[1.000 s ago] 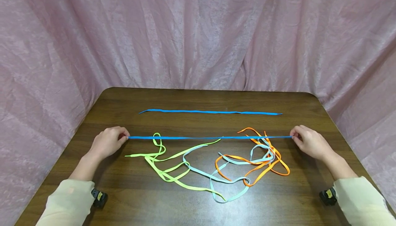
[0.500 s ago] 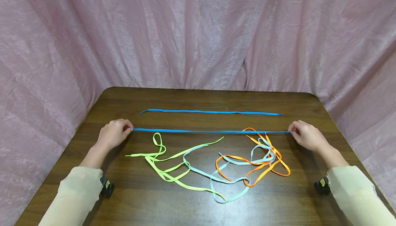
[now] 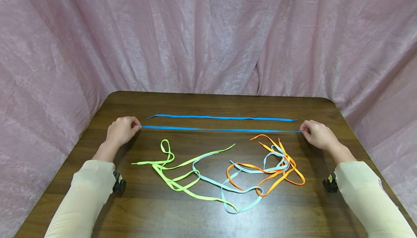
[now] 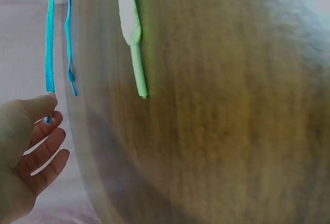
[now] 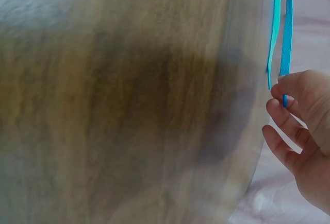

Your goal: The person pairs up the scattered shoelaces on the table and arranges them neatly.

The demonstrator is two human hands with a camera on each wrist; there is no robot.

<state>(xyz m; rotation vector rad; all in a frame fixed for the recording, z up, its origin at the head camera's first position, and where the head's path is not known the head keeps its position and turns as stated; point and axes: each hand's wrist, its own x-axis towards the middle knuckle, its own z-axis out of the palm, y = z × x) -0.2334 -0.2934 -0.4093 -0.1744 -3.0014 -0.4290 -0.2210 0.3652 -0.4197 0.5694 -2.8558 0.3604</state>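
Note:
A flat blue shoelace (image 3: 215, 129) is stretched straight from left to right between my two hands. My left hand (image 3: 122, 130) pinches one end between thumb and forefinger; in the left wrist view the lace's tip (image 4: 48, 119) pokes out below the thumb. At the other end my right hand (image 3: 317, 134) pinches the lace the same way, its tip (image 5: 284, 101) showing under the thumb in the right wrist view. Just beyond lies a second blue shoelace (image 3: 208, 117), laid out nearly straight and almost parallel to the held one.
Nearer me on the brown wooden table (image 3: 146, 216) lie loosely tangled laces: yellow-green shoelaces (image 3: 177, 185) at left, pale blue shoelaces (image 3: 221, 184) in the middle and orange shoelaces (image 3: 277, 182) at right. A pink curtain (image 3: 208, 35) hangs behind the table.
Both hands have moved away from me with the stretched blue shoelace, from over the tangled laces to close in front of the other blue one. The laces on the table have stayed put.

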